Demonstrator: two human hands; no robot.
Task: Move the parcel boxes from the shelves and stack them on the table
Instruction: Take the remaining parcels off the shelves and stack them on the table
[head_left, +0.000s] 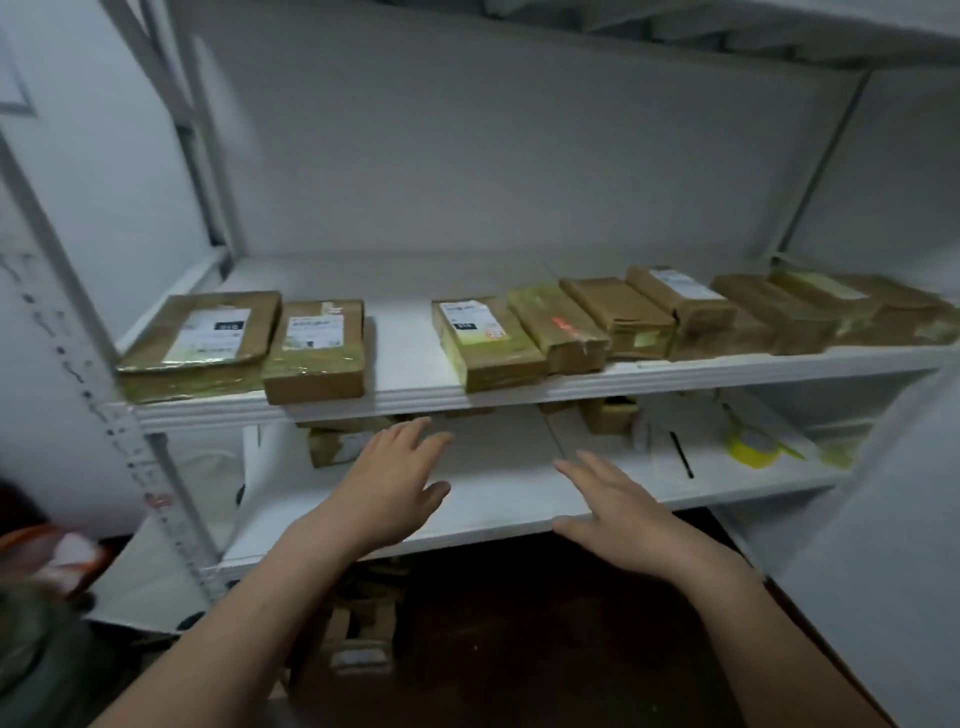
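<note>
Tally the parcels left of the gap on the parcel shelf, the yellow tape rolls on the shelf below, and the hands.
Parcels left of the gap: 2 (wide parcel, narrower parcel)
Yellow tape rolls: 1 (tape roll)
Hands: 2 (left hand, right hand), both open and empty
Total: 5

Brown parcel boxes (317, 353) with white labels (214, 335); white shelves (415, 400).

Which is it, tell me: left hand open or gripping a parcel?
Open. The left hand has fingers spread in front of the white lower shelf, holding nothing.
</note>
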